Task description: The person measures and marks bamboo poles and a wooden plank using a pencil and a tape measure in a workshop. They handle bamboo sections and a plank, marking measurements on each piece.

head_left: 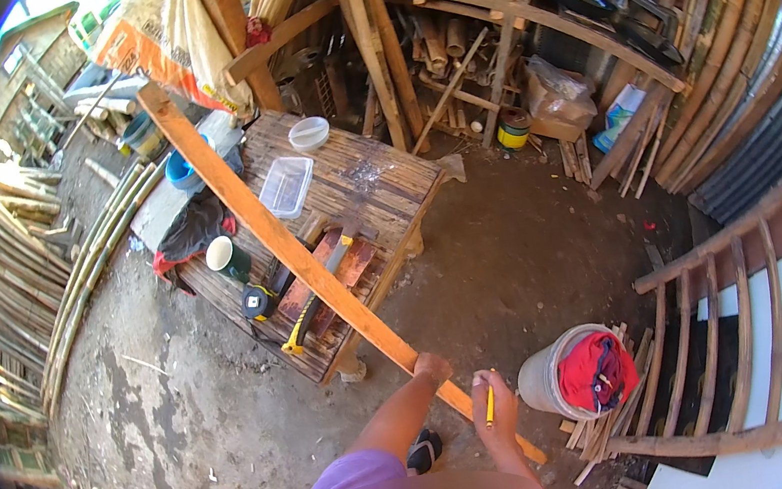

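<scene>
A long wooden plank [291,251] slants across the view, from over the bamboo-topped table down past my body to the ground side. My left hand [432,368] is closed around the plank near its lower part. Just right of it, my right hand [496,407] grips a yellow pencil [490,406], held upright close to the plank's lower end. On the table [380,170] beneath the plank lie a black and yellow tape measure [258,302] and a tool with a yellow and black handle [296,337], its middle partly covered.
Clear plastic tub [287,187], white bowl [309,134] and green cup [229,258] stand on the table. A bucket with red cloth [595,373] is at my right, by a bamboo ladder-like frame [747,323]. Bamboo poles [100,258] line the left; a shelf of wood [518,8] stands behind.
</scene>
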The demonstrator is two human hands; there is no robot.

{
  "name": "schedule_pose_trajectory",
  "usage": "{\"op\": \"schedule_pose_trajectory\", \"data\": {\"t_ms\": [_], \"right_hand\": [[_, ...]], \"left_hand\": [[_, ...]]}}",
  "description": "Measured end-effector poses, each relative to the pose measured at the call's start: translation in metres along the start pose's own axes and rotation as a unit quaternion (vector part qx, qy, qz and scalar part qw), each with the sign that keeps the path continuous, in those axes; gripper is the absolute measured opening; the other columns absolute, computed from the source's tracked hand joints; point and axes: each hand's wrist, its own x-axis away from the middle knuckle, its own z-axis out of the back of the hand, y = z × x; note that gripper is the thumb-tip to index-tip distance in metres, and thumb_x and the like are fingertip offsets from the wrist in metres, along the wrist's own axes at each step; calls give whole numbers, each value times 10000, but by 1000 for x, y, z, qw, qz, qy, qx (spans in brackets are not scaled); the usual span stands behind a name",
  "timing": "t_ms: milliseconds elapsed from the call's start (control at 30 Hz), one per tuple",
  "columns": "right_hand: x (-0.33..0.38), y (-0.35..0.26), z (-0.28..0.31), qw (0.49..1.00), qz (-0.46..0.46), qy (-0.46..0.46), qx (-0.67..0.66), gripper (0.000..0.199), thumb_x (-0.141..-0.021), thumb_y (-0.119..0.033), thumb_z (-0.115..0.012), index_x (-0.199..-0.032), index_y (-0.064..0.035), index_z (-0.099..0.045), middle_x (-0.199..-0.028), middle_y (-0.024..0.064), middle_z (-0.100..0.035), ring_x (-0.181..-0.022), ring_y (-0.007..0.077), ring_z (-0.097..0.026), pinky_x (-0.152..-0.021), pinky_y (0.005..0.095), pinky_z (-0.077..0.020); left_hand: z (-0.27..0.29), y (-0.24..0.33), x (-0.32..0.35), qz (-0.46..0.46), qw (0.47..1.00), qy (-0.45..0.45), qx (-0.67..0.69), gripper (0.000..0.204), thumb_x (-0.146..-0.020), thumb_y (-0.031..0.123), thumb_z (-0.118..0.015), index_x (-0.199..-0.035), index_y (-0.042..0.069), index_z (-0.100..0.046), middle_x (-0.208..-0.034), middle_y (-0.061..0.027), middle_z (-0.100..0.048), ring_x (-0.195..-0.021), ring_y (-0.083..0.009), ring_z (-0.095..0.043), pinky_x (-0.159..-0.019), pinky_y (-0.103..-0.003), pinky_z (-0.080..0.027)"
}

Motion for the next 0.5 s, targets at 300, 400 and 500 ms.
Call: {"op": "schedule_pose_trajectory", "data": {"t_ms": [300, 400, 500], "right_hand": [[-47, 14, -42, 996, 34, -88, 6, 219, -969, -181, -569, -1060, 0, -653, -913, 191, -706, -838, 312, -704, -763, 381, -540], [-54, 9, -53, 989, 101, -108, -11, 210, -984, -169, -560, -1051, 8, -653, -887, 167, -706, -788, 255, -699, -738, 355, -540], [-43, -13, -63, 983, 85, -151, -59, 254, -1003, -206, -534, -1048, 11, -660, -936, 188, -712, -854, 306, -705, -757, 380, -542]], "left_hand": [[-91, 21, -26, 13, 998, 50, 39, 224, -926, 232, -586, -1021, 169, -779, -1119, -44, -741, -1111, -235, -671, -924, -433, -509], [-97, 22, -6, 4, 986, 156, -54, 210, -905, 228, -592, -1022, 181, -760, -1112, -24, -722, -1138, -213, -629, -1014, -410, -422], [-78, 2, 39, 18, 949, 313, -27, 220, -894, 219, -587, -1063, 162, -715, -1111, -29, -686, -1143, -229, -606, -1005, -441, -421]]}}
